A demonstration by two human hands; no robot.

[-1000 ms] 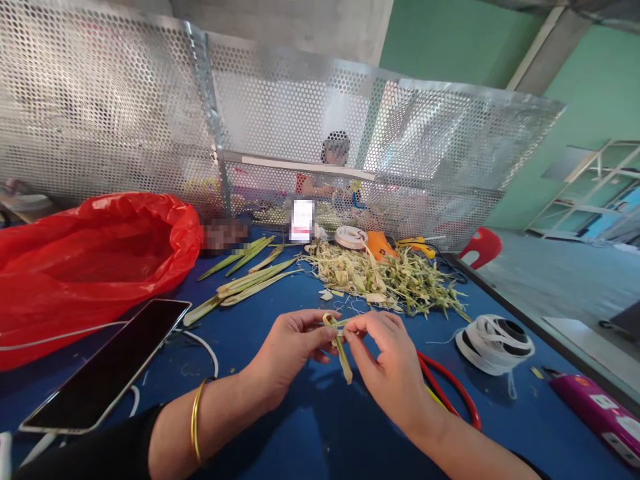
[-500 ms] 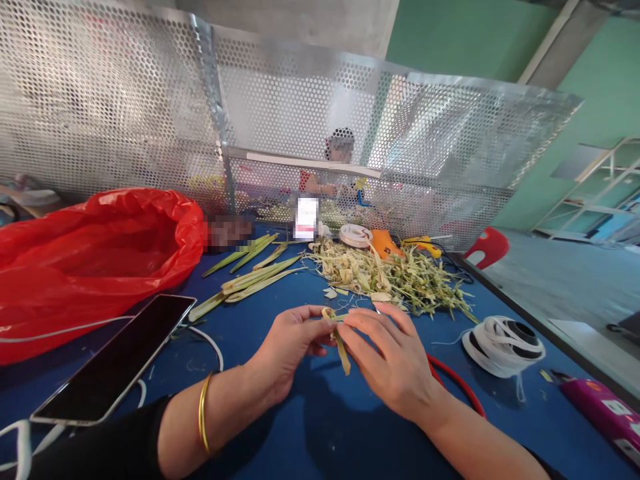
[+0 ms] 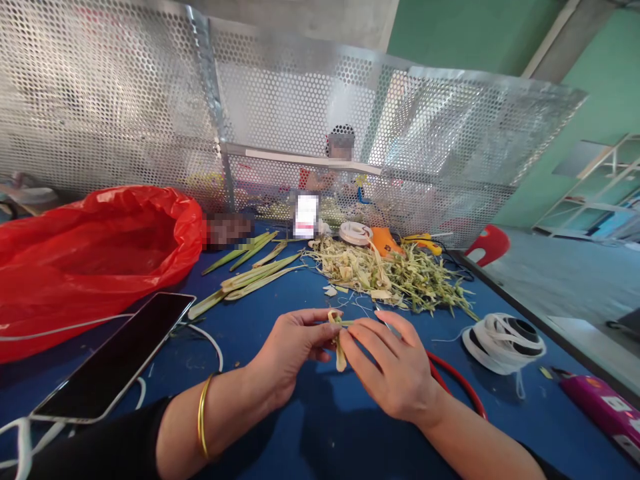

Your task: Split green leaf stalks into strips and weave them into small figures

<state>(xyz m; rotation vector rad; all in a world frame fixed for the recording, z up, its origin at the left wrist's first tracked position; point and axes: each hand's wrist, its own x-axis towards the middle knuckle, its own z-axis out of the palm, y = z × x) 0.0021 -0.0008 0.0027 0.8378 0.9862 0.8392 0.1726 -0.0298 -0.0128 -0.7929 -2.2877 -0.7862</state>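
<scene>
My left hand [image 3: 290,350] pinches a small folded strip of pale green leaf [image 3: 339,347] above the blue table [image 3: 280,433]. My right hand [image 3: 395,370] meets it from the right, its fingers closed on the same strip. The strip's loose end hangs down between the two hands. A gold bangle [image 3: 201,417] sits on my left wrist. Red-handled scissors [image 3: 457,387] lie just behind my right hand, partly hidden by it.
A red plastic bag [image 3: 95,253] fills the left side, with a tablet [image 3: 115,363] and white cable in front. Long leaf stalks [image 3: 250,277] and a heap of leaf scraps [image 3: 395,273] lie beyond. A white tape roll [image 3: 503,340], a pink object [image 3: 603,407] and a perforated metal screen [image 3: 310,127] bound the table; a person sits behind it.
The hanging end of the leaf strip has grown shorter as my fingers work it. My right hand has rolled over the strip, and both hands sit slightly lower.
</scene>
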